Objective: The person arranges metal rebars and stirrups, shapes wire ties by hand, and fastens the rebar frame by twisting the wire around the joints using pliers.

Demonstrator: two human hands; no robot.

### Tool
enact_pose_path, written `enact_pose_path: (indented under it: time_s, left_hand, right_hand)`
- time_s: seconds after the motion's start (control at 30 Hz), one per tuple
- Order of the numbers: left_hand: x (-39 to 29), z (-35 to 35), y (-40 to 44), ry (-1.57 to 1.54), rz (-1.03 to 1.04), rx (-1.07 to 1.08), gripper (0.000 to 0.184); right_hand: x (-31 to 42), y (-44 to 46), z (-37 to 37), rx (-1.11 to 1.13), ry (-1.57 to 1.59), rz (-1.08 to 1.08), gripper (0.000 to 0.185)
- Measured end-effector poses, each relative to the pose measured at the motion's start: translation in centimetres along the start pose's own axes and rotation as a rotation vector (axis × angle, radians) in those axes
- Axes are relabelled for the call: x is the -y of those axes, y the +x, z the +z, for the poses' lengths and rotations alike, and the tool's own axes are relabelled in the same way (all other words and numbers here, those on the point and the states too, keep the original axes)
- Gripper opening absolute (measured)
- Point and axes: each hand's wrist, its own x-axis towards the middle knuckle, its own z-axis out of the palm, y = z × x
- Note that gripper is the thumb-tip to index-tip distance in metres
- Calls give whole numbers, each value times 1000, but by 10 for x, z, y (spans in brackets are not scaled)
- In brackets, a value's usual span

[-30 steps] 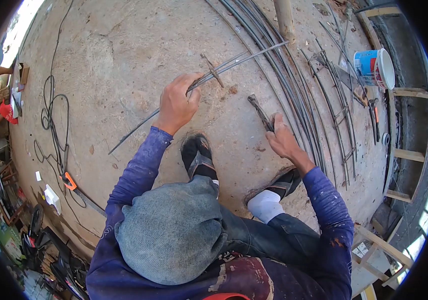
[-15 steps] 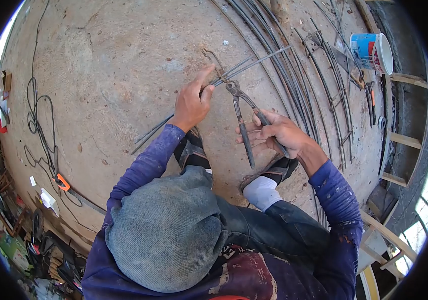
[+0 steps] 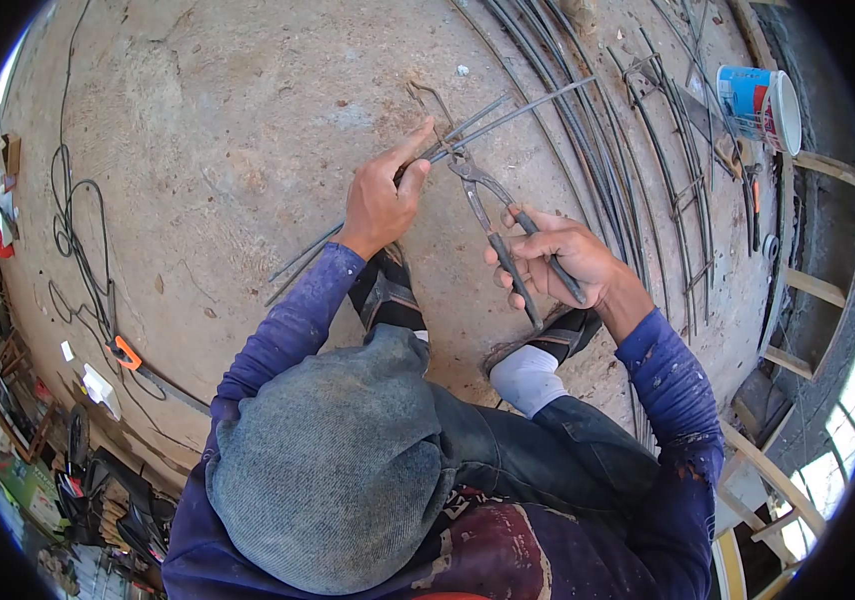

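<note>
My left hand (image 3: 384,196) is closed round two thin steel rods (image 3: 518,114), which stick out past it on both sides. A bent metal stirrup (image 3: 431,99) crosses the rods just beyond my fingertips. My right hand (image 3: 570,258) holds the handles of dark pincers (image 3: 488,195), the fingers round both handles, which are spread somewhat apart. The pincers' jaws meet the rods and stirrup beside my left hand; whether they grip wire there is too small to tell.
Long steel bars (image 3: 588,140) lie curving to the right of the rods, with a tied rebar frame (image 3: 676,190) beyond. A blue and white bucket (image 3: 760,108) stands upper right. An orange-handled saw (image 3: 128,353) and black cable (image 3: 98,260) lie left. Another person's arm shows far left.
My right hand has brought the pincers up to the rods and stirrup and moved its grip to both handles. The rods and stirrup have turned, and the pincers' handles are now closer together than half a second ago.
</note>
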Motion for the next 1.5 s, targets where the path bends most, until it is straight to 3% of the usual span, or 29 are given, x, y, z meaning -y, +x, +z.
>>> enact_pose_path:
  time_s: [0.13, 0.27, 0.4, 0.47, 0.5, 0.57, 0.7, 0.77, 0.8, 0.87, 1.07, 1.17, 1.2, 1.27, 1.37, 1.43, 1.5]
  left_hand:
    - [-7, -8, -2, -24, -129, 86, 51]
    - [-14, -14, 3, -214, -297, 83, 58]
    - [6, -6, 26, -242, -183, -99, 59]
    - [6, -15, 36, 294, 396, -51, 45]
    - [-1, -20, 38, 290, 393, -51, 45]
    - [-11, -28, 51, 194, 656, 52, 41]
    - [-14, -25, 44, -55, 461, 191, 51]
    - [-23, -17, 35, -120, 277, 90, 54]
    - [-27, -12, 31, -121, 284, 87, 54]
    - [-33, -2, 20, -282, 42, -60, 56]
    - [-42, 0, 21, -260, -75, -328, 60]
    - [-40, -7, 24, -279, -72, -352, 58]
    - [-37, -11, 25, -274, -75, -352, 58]
    - [-33, -19, 25, -136, 126, -299, 56]
    - [-39, -17, 25, -261, 57, -124, 56]
    - [-34, -9, 26, -237, 56, -81, 56]
    - [-35, -7, 26, -209, 47, -39, 58]
  right_hand:
    - [-4, 2, 9, -18, 81, 41, 30]
    - [-4, -12, 21, -81, -72, 121, 19]
    - [-7, -27, 16, -102, -248, 108, 21]
    - [-4, -36, 23, -125, -295, 124, 21]
    - [-2, -42, 28, -143, -340, 136, 22]
    - [0, -52, 31, -121, -411, 115, 22]
    - [1, -67, 47, -160, -394, 82, 22]
    - [0, -64, 52, -164, -282, 51, 22]
    - [-1, -61, 54, -164, -167, 26, 22]
    - [-4, -50, 55, -149, -138, -7, 22]
    - [-17, -9, 71, -91, 18, -145, 20]
    - [-25, 9, 73, -37, 22, -206, 21]
    - [-19, 5, 72, -107, -126, -209, 21]
    - [-10, -10, 66, -141, -232, -171, 21]
    - [5, -30, 55, -273, -485, -123, 19]
    - [12, -35, 48, -411, -1173, -185, 20]
    - [15, -38, 46, -443, -1322, -283, 21]
